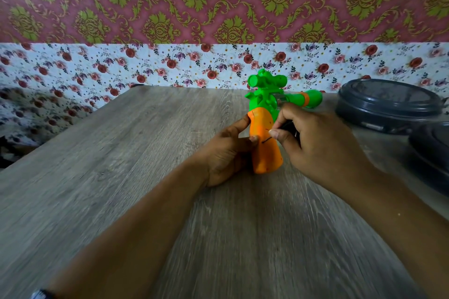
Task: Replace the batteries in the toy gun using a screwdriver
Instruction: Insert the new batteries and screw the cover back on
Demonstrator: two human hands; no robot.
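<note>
left hand grips toy gun, right hand pinches screwdriver

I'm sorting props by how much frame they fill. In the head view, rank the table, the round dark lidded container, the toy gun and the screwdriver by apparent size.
1. Table
2. Container, though the frame may cut it
3. Toy gun, partly hidden by the hands
4. Screwdriver, mostly hidden in the right hand, so unsure

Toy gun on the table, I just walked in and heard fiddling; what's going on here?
A person is working on a green and orange toy gun over a wooden table. The left hand grips the orange handle to steady it. The right hand holds a thin screwdriver with its tip against the handle's side. The handle looks closed. Dark lidded pots sit to the right.
</note>
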